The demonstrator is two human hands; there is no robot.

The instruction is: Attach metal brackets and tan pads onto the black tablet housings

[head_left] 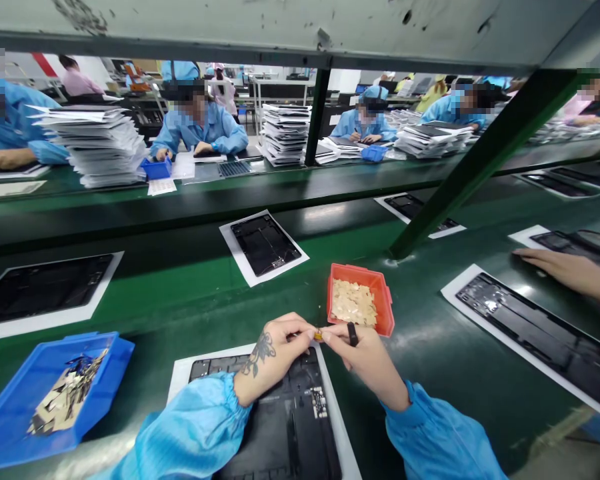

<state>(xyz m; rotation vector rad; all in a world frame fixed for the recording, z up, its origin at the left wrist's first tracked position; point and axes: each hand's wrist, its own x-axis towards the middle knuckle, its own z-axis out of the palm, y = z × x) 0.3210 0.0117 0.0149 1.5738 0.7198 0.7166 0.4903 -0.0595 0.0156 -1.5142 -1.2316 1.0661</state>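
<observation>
My left hand (pixel 280 343) and my right hand (pixel 361 352) meet in front of me, both closed in a pinch. Between their fingertips is a small yellow piece (pixel 319 336), too small to name more exactly. Beneath my left hand and sleeve lies a black tablet-like housing (pixel 307 433) on a white sheet (pixel 180 375); my forearm covers part of it. Small metallic parts show near the housing's right edge. Just beyond my right hand stands a red bin (pixel 386 307) holding many small beige pieces (pixel 353 301).
A blue bin (pixel 35 380) with thin scrap-like strips stands at left. More housings on sheets, including one (pixel 265 243) ahead and one (pixel 540 333) at right, lie on the green bench. A green slanted post (pixel 480 167) rises ahead. Another person's hand (pixel 565 270) reaches in from the right.
</observation>
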